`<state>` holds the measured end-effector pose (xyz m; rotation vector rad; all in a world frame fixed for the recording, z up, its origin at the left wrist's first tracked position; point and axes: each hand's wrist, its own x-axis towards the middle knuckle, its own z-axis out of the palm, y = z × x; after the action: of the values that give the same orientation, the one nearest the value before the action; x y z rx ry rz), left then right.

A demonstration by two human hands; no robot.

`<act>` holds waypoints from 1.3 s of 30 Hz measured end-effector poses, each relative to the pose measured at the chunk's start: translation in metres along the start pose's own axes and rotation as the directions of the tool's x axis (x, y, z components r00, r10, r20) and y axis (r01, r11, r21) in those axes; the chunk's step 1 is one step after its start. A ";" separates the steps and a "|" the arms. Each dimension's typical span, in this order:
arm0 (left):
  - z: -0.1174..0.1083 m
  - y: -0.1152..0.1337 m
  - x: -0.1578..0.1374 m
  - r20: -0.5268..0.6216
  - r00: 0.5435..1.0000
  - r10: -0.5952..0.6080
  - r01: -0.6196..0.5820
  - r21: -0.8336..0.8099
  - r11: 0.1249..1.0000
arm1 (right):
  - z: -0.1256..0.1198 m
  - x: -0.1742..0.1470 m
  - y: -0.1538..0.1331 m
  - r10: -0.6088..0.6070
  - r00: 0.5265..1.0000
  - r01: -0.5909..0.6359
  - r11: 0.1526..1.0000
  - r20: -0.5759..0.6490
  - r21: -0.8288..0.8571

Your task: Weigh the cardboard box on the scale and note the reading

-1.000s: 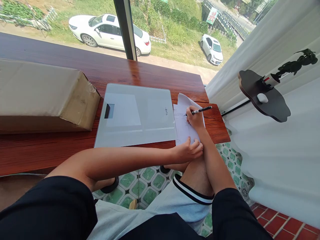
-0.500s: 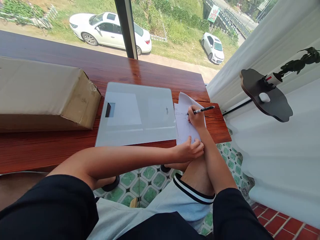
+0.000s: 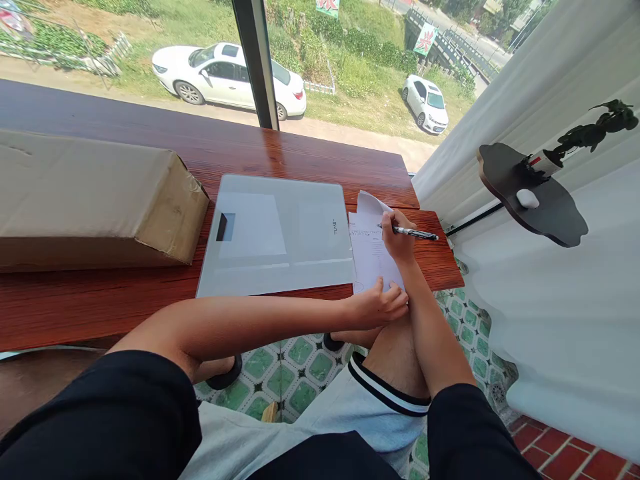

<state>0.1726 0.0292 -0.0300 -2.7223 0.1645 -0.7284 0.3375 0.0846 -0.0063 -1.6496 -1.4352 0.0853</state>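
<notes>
- Printed lines on the paper sheet (image 3: pixel 369 250) are too small to read.
- The right hand (image 3: pixel 399 239) hides the sheet's right part.
- The cardboard box (image 3: pixel 95 197) is cut off at the left edge.

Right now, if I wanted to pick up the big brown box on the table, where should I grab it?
Probably with two hands on the cardboard box, one on each long side, coming from the near table edge. It is long and lies flat, so gripping only the crumpled taped end beside the glass scale would likely let it tip. Its far-left end is out of view.
</notes>
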 end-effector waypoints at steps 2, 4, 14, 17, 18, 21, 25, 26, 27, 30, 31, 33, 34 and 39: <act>0.000 0.000 0.000 0.010 1.000 0.003 -0.003 0.011 1.000 | -0.006 0.003 -0.001 -0.066 0.997 0.063 0.995 -0.032 -0.072; 0.000 0.000 0.000 0.003 1.000 -0.002 0.002 0.019 1.000 | -0.010 0.006 -0.002 -0.126 0.991 0.130 0.981 0.037 -0.146; -0.004 0.000 0.000 -0.011 1.000 0.013 -0.012 0.083 0.996 | -0.009 0.012 -0.010 -0.137 0.911 0.300 0.868 0.388 -0.397; -0.005 0.000 0.000 0.020 0.999 0.030 -0.031 0.068 0.997 | -0.005 0.013 -0.009 -0.131 0.896 0.323 0.849 0.425 -0.418; -0.005 -0.001 0.000 0.021 0.999 0.033 -0.035 0.061 0.998 | -0.004 0.013 -0.008 -0.133 0.893 0.327 0.848 0.430 -0.418; -0.006 -0.003 0.000 0.018 0.999 0.044 -0.045 0.044 0.998 | -0.001 0.014 -0.008 -0.126 0.890 0.326 0.848 0.439 -0.419; -0.009 -0.007 0.000 0.082 0.994 0.070 -0.070 -0.003 0.998 | 0.000 0.015 -0.013 -0.066 0.882 0.293 0.852 0.467 -0.433; -0.010 -0.007 0.001 0.099 0.992 0.074 -0.073 -0.011 0.997 | 0.000 0.015 -0.015 -0.044 0.879 0.280 0.854 0.476 -0.438; -0.012 -0.008 0.001 0.113 0.990 0.078 -0.077 -0.017 0.997 | 0.000 0.015 -0.016 -0.025 0.875 0.269 0.855 0.483 -0.443; -0.017 -0.010 0.003 0.157 0.984 0.088 -0.084 -0.038 0.996 | 0.001 0.015 -0.016 0.013 0.872 0.246 0.852 0.489 -0.462; -0.019 -0.011 0.003 0.170 0.981 0.092 -0.085 -0.049 0.995 | 0.002 0.015 -0.015 0.021 0.872 0.242 0.850 0.490 -0.468; -0.022 -0.014 0.002 0.179 0.979 0.099 -0.087 -0.072 0.994 | 0.004 0.015 -0.014 0.040 0.869 0.232 0.847 0.493 -0.478; -0.024 -0.015 0.002 0.174 0.979 0.106 -0.093 -0.082 0.992 | 0.005 0.015 -0.014 0.047 0.868 0.229 0.846 0.494 -0.482; -0.038 -0.022 -0.008 0.062 0.982 0.176 -0.170 -0.090 0.981 | 0.008 0.016 -0.016 0.061 0.870 0.223 0.835 0.488 -0.503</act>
<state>0.1467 0.0407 0.0048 -2.7644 0.4191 -0.5891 0.3261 0.1003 0.0075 -2.1280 -2.0613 0.0424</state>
